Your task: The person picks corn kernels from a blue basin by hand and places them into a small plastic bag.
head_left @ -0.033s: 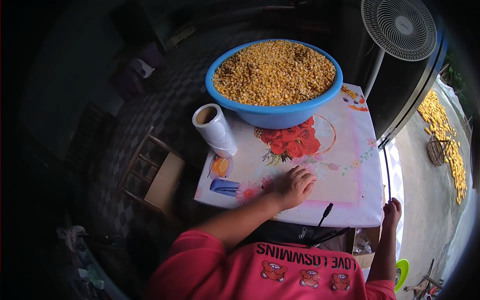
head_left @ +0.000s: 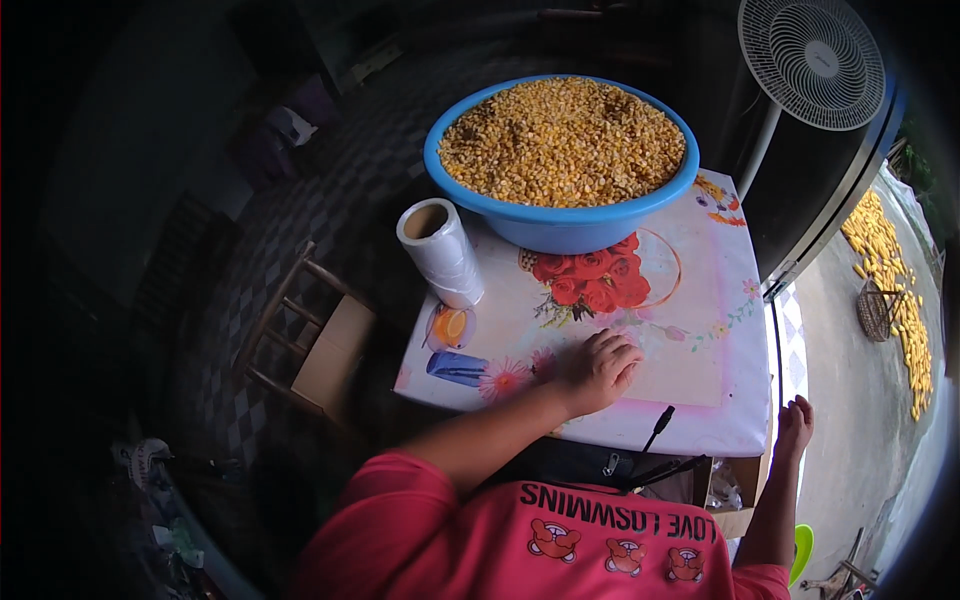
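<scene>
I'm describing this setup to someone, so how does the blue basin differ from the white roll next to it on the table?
The blue basin is wide, round and open-topped, heaped with yellow corn kernels; the white roll is a narrow cylinder with a hollow core. The basin is far larger than the roll. The basin sits level, while the roll appears to lean in this view. Both rest on the floral-covered table, untouched by either hand.

I am in a rural home's work area: a blue basin heaped with corn kernels sits on my flowered tablecloth, a pedestal fan stands nearby, and corn cobs dry outside.
</scene>
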`<action>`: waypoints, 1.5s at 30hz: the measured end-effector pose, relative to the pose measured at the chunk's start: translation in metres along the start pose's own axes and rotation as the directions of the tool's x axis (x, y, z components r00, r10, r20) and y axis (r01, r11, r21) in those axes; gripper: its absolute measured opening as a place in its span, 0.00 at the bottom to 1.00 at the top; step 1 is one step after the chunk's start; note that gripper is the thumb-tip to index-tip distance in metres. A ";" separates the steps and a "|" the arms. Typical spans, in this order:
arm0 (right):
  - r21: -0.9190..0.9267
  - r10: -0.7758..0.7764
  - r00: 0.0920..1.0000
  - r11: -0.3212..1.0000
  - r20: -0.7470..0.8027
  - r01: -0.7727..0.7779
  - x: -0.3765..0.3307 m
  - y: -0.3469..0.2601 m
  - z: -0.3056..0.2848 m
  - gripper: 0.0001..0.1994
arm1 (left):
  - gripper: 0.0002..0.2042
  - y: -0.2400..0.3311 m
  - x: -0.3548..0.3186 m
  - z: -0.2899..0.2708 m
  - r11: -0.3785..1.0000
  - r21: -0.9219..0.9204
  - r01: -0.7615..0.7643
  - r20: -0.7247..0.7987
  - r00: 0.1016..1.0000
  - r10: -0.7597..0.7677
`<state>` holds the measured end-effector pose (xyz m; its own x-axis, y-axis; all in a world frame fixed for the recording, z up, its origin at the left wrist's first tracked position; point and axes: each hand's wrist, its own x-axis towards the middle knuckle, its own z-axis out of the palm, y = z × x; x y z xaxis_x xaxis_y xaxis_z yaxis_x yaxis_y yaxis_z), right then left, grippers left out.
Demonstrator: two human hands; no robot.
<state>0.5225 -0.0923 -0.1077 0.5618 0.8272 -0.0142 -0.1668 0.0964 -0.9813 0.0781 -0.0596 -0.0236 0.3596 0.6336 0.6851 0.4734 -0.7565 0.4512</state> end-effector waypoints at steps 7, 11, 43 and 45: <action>-0.243 -0.220 0.887 0.910 0.406 0.337 -0.038 -0.079 0.112 0.10 | 0.07 -0.004 0.000 0.007 0.999 -0.005 0.047 -0.147 0.988 -0.047; -0.266 -0.117 0.781 0.901 0.614 0.343 -0.086 -0.073 0.187 0.09 | 0.07 -0.002 -0.008 -0.016 0.991 -0.091 0.096 -0.158 0.981 -0.110; -0.510 -0.146 0.743 0.640 0.653 0.574 -0.094 -0.030 0.208 0.10 | 0.14 -0.157 -0.415 -0.190 -0.028 0.669 0.743 -0.121 0.073 -0.990; -0.494 -0.152 0.741 0.656 0.654 0.571 -0.102 -0.035 0.213 0.10 | 0.13 -0.152 -0.412 -0.193 -0.018 0.571 0.821 -0.189 0.111 -0.976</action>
<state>0.2986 -0.0622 -0.0312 -0.0884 0.9604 0.2643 0.6113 0.2618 -0.7468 -0.2972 -0.2371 -0.2642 -0.5743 0.7776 -0.2560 0.7459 0.6259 0.2277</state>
